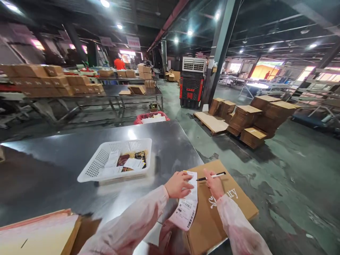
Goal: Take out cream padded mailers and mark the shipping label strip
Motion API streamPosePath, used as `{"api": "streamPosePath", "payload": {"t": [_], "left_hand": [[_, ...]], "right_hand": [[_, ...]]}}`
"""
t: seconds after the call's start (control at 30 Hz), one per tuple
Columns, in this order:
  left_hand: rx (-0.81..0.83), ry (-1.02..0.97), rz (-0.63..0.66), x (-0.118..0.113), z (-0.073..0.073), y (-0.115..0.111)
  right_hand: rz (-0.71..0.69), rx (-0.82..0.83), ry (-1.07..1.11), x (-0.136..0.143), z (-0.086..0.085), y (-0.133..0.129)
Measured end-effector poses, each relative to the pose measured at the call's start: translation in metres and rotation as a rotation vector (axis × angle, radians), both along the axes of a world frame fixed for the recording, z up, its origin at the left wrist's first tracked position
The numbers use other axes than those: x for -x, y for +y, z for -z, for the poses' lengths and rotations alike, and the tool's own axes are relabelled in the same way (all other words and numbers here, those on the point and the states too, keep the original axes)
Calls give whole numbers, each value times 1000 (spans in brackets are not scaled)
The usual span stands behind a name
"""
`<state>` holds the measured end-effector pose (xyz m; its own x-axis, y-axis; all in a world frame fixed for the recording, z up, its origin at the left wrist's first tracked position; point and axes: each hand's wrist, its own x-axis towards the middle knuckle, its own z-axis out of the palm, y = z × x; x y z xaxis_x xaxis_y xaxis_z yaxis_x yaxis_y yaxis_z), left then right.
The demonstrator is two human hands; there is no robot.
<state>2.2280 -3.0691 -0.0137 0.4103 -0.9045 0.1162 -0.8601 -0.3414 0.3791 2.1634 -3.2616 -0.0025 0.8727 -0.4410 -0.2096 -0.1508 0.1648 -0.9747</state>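
Note:
A long white printed slip lies along the left part of a flat brown cardboard box with white lettering, its lower end hanging past the box's left side. My left hand rests on the upper part of the slip, fingers spread. Over the box, just right of the slip, my right hand holds a black-and-white pen, its dark end pointing left toward the paper. To the left on the metal table stands a white perforated basket with white slips and dark, patterned items inside.
The metal table's right edge runs beside the box. A red-lined bin stands beyond its far edge. Cardboard stacks sit on the floor at right; a papered box is at lower left. A person in red is far back.

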Motion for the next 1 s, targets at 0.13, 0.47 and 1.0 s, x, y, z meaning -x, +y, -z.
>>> {"api": "streamPosePath", "payload": {"t": [0.13, 0.47, 1.0], "left_hand": [[71, -115, -26, 15, 14, 11], [164, -77, -88, 22, 25, 10], [173, -25, -90, 23, 23, 12]], "right_hand": [[-127, 45, 110, -4, 7, 2], [-134, 529, -84, -15, 23, 23], [-193, 669, -119, -14, 23, 24]]}}
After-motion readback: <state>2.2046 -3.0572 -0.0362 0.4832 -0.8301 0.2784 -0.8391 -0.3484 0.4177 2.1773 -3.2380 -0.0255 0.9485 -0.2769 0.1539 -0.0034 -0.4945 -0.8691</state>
